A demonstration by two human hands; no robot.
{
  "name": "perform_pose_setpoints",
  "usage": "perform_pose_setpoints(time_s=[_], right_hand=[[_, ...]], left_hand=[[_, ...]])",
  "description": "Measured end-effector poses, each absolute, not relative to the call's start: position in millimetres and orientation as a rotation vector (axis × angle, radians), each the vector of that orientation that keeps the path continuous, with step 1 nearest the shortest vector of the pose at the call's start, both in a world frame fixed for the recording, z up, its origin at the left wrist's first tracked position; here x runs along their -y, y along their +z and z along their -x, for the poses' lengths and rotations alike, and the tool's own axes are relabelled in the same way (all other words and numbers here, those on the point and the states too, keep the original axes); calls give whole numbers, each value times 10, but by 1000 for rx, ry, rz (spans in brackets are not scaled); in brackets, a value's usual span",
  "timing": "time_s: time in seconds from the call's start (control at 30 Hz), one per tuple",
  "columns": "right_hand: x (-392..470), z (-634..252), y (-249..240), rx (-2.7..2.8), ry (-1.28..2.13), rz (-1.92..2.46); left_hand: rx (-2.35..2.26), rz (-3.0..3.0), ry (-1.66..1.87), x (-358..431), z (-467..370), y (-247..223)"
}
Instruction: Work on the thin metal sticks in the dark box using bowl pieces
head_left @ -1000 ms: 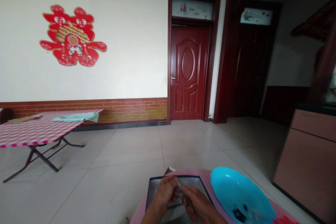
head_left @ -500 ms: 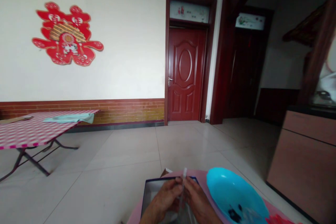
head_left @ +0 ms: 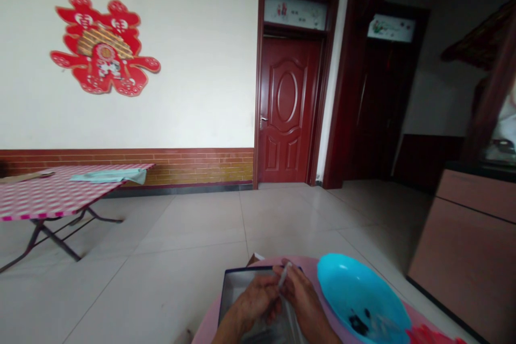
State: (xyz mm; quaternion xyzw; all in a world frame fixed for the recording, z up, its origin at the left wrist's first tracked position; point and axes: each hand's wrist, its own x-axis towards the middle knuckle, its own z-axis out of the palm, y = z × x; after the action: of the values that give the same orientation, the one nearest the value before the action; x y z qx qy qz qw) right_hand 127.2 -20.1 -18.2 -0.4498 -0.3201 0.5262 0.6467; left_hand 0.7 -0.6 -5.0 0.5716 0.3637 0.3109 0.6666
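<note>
My left hand point(head_left: 256, 301) and my right hand point(head_left: 303, 298) meet above an open box point(head_left: 224, 293) with a dark blue rim. Pinched between them is a thin, whitish translucent tube point(head_left: 284, 275), its upper end tilted to the right. The fingers of both hands are closed round it. Clear items lie in the box under my hands, too blurred to name. Right of my right hand, a blue plastic basin point(head_left: 342, 274) holds small black pieces point(head_left: 358, 324) and some clear plastic pieces point(head_left: 382, 327).
The box and basin rest on a round pink table point(head_left: 207, 325). Something bright red point(head_left: 429, 335) lies at its lower right. A folding table point(head_left: 52, 193) with a checked cover and a pale green cloth point(head_left: 110, 175) stands left. A cabinet point(head_left: 463, 247) stands right.
The tube's upper end has dropped lower between my fingers and leans further to the right. My right hand's fingertips have shifted up around it. The view has tilted slightly.
</note>
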Motion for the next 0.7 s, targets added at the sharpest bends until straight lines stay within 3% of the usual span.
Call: perform_pose_setpoints(time_s=[0.4, 0.7], right_hand=[[179, -1288, -212, 759, 1333, 1064], [192, -1248, -171, 743, 1206, 1175]], left_hand=[[-909, -1550, 753, -124, 61, -183], [-1077, -2083, 1013, -98, 61, -119]])
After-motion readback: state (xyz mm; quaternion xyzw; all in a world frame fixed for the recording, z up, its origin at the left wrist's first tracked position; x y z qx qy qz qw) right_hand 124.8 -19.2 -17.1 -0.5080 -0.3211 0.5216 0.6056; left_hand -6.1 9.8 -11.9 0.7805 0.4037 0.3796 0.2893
